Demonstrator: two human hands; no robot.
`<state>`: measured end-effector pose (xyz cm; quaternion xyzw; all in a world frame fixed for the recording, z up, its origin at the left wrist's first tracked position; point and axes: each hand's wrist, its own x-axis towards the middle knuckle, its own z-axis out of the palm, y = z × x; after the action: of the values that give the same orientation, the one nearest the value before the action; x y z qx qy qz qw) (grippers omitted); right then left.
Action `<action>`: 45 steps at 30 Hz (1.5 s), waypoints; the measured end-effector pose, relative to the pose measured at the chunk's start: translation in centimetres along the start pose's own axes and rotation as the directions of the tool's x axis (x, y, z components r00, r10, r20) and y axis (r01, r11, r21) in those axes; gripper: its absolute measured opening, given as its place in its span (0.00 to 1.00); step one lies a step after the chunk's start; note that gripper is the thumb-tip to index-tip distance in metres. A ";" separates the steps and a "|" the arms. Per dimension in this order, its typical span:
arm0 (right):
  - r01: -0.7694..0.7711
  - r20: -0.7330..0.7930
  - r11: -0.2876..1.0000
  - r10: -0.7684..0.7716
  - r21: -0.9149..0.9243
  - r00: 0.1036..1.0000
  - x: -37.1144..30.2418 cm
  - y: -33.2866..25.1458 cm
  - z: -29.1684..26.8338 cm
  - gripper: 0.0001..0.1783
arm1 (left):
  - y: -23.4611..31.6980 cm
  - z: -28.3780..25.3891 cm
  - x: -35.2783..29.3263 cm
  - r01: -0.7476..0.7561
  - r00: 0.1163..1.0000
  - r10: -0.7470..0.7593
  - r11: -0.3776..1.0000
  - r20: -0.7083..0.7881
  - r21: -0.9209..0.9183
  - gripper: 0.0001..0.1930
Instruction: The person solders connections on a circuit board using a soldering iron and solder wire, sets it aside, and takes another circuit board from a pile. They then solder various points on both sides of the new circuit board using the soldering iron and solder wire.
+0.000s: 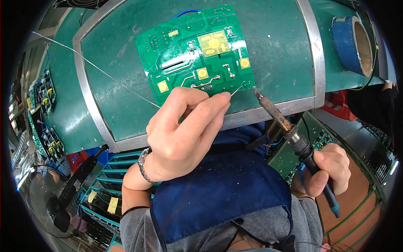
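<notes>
A green circuit board [191, 56] with yellow patches lies on the desk [285, 50], its long axis running roughly left to right, the right end angled slightly farther from the person. A blue wire [187, 12] arches at its far edge. At the board's near right corner is the tip of a soldering iron [273, 111]; whether they touch, I cannot tell. The iron's long axis slants, tip pointing away and to the left, handle end toward the person and to the right. The right hand [334, 166] is closed around its dark handle. The left hand [182, 128] pinches a thin wire [113, 79] between thumb and fingers; its short end points away and to the right, over the board's near edge, while the rest trails far left. A bracelet [145, 166] circles the left wrist. Farther right stands a blue roll [346, 44].
</notes>
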<state>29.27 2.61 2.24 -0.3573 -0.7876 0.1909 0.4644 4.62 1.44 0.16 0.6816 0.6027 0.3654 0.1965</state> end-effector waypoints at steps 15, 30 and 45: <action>-0.231 -0.029 0.971 0.233 0.066 0.972 1.5 1.1 0.1 0.16 | -0.7 0.6 0.6 -0.147 0.989 0.148 0.988 -0.030 0.041 0.15; -0.222 0.001 0.972 0.222 0.073 0.975 1.9 1.4 0.0 0.14 | -0.4 0.7 0.8 -0.131 0.991 0.129 0.987 0.021 0.090 0.13; -0.217 -0.359 0.956 0.135 -0.199 0.923 0.6 2.8 -3.5 0.22 | -0.6 -2.0 0.0 0.005 0.998 0.003 0.994 -0.069 0.113 0.13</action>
<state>33.23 4.80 2.55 -0.5071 -0.6764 0.0726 0.5292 2.73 1.22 0.98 0.6783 0.6292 0.3540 0.1371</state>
